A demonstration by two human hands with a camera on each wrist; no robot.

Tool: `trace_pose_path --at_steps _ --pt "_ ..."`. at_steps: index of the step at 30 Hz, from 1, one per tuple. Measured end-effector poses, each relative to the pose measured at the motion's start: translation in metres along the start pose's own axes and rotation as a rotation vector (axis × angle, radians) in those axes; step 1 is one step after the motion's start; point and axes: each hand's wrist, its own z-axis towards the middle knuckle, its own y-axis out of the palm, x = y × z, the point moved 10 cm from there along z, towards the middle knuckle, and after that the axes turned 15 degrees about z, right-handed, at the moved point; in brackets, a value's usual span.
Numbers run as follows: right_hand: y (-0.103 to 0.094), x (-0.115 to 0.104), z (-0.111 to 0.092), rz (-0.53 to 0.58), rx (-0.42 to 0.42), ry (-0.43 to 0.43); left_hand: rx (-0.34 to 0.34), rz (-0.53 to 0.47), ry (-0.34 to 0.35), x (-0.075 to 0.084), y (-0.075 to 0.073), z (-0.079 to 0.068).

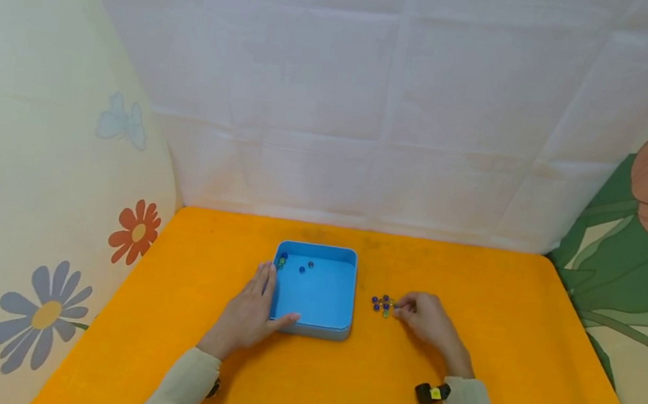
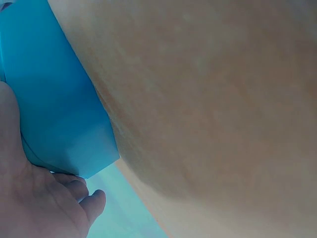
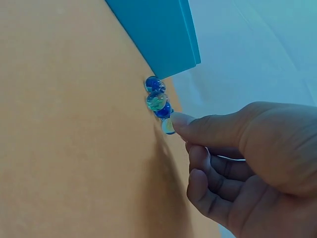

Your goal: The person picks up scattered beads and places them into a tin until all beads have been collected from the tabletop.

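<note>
A square blue box [image 1: 314, 293] stands on the orange tabletop with several glass marbles [image 1: 301, 270] inside, near its left and back walls. My left hand [image 1: 249, 316] lies against the box's left side, fingers extended, thumb at the front rim. The left wrist view shows the palm beside the blue wall [image 2: 59, 99]. To the right of the box sits a small cluster of blue and greenish marbles [image 3: 157, 100]. At its right edge my right hand [image 1: 427, 318] pinches a marble [image 3: 168, 127] between thumb and forefinger; its other fingers are curled. The thumb partly covers this marble.
The orange tabletop [image 1: 524, 328] extends to both sides of the box. A white cloth [image 1: 281, 158] hangs behind the table's back edge. Flower-patterned fabric [image 1: 45, 314] flanks the left side, with more on the right.
</note>
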Motion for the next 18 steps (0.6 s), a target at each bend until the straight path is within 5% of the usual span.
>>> trace_pose_path --at_steps 18 --pt "-0.005 -0.016 0.001 0.019 0.022 -0.028 -0.003 -0.001 0.005 0.001 -0.004 -0.001"
